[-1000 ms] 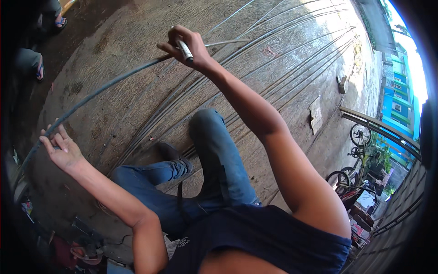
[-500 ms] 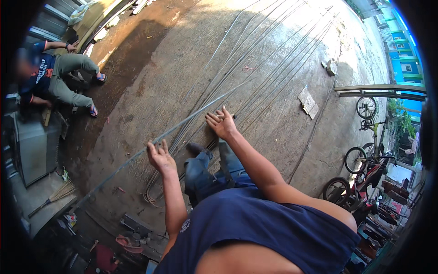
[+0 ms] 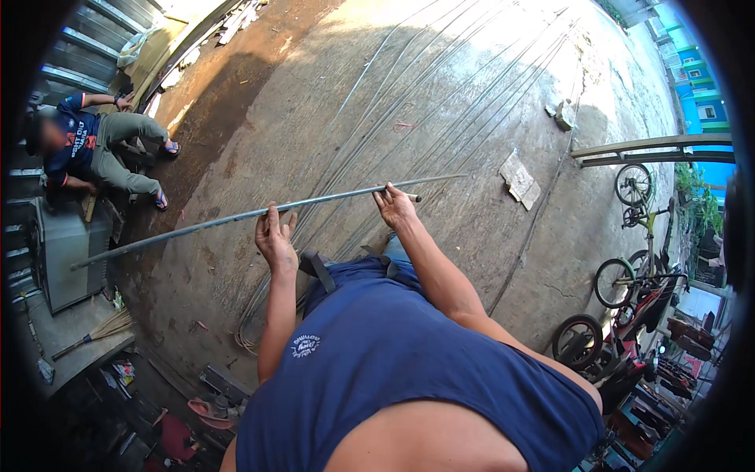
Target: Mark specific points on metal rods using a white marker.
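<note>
A long, thin metal rod (image 3: 212,223) stretches across in front of me, its left end lower than its right. My left hand (image 3: 275,242) grips it between thumb and fingertips near its middle. Farther right, my right hand (image 3: 395,208) pinches the same rod at the fingertips. A short brownish cylinder (image 3: 415,197) with a pale end juts out from the right palm; what it belongs to is hidden by the hand. Beneath the rod, several long thin rods (image 3: 452,106) lie on the concrete, with bent ends near my feet.
A seated person (image 3: 102,149) is at the left, beside a grey metal box (image 3: 69,252). A broom (image 3: 102,330) lies below that box. Bicycles (image 3: 617,275) and a red motorbike (image 3: 629,354) stand at right, near a metal beam (image 3: 653,149). Broken slabs (image 3: 519,179) lie on the ground.
The rod has swung to a flatter slant, its left end rising and its right end dropping. My right hand, earlier apart from it, now holds it. My left hand has come up slightly.
</note>
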A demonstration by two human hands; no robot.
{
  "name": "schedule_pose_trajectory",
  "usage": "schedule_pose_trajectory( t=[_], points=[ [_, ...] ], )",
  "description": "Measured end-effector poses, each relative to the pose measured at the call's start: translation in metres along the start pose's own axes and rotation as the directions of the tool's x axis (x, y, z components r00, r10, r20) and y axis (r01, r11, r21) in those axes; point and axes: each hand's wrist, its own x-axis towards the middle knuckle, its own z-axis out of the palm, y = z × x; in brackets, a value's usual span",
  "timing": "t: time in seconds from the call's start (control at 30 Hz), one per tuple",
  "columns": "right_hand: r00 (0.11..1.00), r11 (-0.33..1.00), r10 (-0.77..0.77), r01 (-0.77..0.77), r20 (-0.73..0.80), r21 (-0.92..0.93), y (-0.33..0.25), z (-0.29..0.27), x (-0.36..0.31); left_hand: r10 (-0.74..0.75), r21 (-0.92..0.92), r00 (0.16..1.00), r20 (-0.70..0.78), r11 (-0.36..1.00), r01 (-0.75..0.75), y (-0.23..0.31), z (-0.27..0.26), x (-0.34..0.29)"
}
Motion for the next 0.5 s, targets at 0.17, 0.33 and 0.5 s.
schedule_pose_trajectory(
  t=[0.17,0.33,0.5],
  points=[
    [0.996,0.994,-0.092,0.092,-0.009,-0.053,-0.142,-0.007,0.013,-0.104,-0.263,0.992,-0.075,0.961,0.081,-0.064,0.095,-0.002],
    [0.957,0.955,-0.288,0.29,0.044,-0.054,-0.274,0.006,0.007,-0.217,-0.356,0.966,-0.142,0.921,0.155,-0.125,0.163,0.025],
    [0.883,0.884,-0.455,0.463,0.114,-0.06,-0.384,0.047,0.032,-0.278,-0.441,0.959,0.062,0.854,0.276,-0.186,0.227,0.071]
  ],
)
